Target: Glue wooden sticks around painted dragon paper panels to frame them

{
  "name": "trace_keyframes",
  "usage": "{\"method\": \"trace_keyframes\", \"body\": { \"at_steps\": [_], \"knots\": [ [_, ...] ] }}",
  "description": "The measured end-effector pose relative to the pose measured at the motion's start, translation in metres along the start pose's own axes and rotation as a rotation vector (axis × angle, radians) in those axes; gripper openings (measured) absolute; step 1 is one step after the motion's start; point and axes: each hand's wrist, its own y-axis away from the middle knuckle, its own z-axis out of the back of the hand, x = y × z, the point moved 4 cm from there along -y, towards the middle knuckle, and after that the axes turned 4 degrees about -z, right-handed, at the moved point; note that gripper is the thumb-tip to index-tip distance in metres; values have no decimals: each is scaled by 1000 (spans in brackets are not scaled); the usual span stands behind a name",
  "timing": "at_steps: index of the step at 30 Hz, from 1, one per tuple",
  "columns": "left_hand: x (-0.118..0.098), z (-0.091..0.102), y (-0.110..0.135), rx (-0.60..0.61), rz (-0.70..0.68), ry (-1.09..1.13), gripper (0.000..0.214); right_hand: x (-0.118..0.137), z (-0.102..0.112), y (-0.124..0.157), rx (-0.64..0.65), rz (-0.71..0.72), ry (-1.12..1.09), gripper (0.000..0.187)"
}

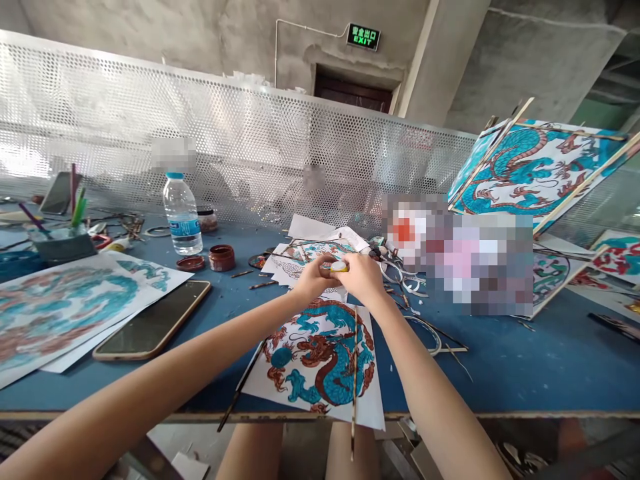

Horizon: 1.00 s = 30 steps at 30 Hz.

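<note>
Both of my hands meet over the middle of the table. My left hand (318, 276) and my right hand (364, 273) have their fingers closed around a small white-and-yellow object (340, 267), mostly covered, so its kind is unclear. Just below them lies a paper with a painted blue and brown dragon (320, 357). One thin stick (355, 373) rests along its right side, and a darker stick (243, 385) runs along its left edge. Beyond my hands are more papers with dragon drawings (290, 265).
To the left are a phone (153, 320), painted sheets (75, 303), a water bottle (181, 217) and an open jar of brown paint (221, 257). White rings (423, 333) and scraps lie right. A framed dragon painting (540, 167) stands tilted at far right. Perforated metal panels (240, 147) border the back.
</note>
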Motion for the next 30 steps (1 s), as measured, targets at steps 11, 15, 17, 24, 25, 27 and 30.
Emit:
{"method": "trace_keyframes", "body": {
  "at_steps": [11,15,17,24,25,27,30],
  "knots": [
    [15,-10,1,-54,142,80,59,-7,-2,0,63,-19,133,19],
    [18,-10,2,-55,165,110,59,-6,-3,0,80,-1,134,19],
    [15,-10,1,-46,149,95,57,-7,-2,-1,80,-12,121,18],
    [-18,-2,-14,106,19,-85,51,-8,15,-3,-49,-20,-114,21],
    [-25,2,-14,118,-8,-163,50,-6,14,-2,-68,-2,-176,21],
    [-41,12,-12,101,-75,-390,48,0,10,-1,-97,44,-331,21],
    [-59,26,-1,89,-174,-711,45,9,-6,0,-87,92,-563,20]
  ]
}}
